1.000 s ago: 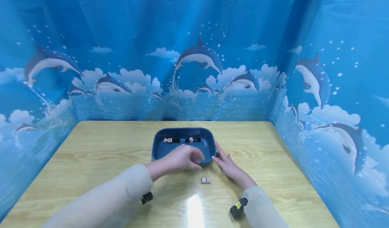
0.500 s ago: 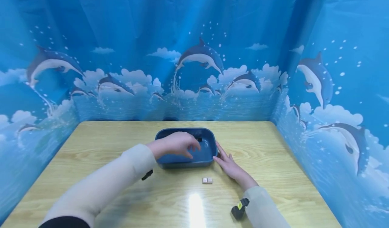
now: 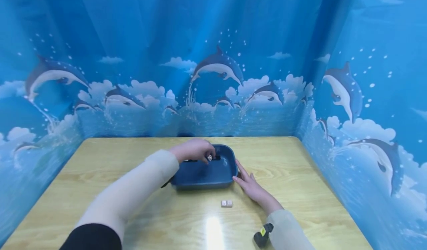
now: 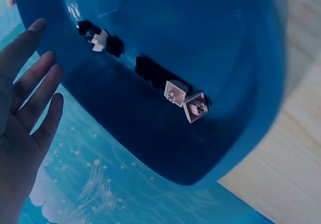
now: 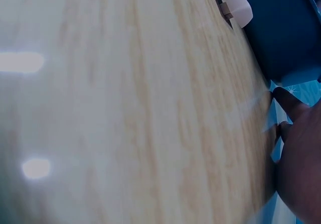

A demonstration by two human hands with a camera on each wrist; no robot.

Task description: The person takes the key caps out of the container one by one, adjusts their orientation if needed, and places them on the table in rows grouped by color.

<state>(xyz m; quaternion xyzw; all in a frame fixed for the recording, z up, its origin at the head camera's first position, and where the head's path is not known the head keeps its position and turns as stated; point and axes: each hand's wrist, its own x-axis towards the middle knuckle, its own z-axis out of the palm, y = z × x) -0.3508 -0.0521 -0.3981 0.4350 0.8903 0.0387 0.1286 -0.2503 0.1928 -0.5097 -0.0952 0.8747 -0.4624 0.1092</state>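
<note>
Keycaps [image 4: 175,92] lie in 2 groups in a blue basin [image 3: 203,185]; 2 pale ones show hollow undersides, while the black ones merge into shadow and cannot be counted. In the head view, the left hand [image 3: 197,149] covers much of them; the left wrist view shows its fingers parted and loosely extended. The right hand [image 3: 251,189] rests against the basin's right end, fingers straight, partly cut off in its wrist view. A pale keycap pair [image 3: 227,203] sits on the wooden table [image 3: 110,161], before a dolphin-print curtain [image 3: 160,24].
</note>
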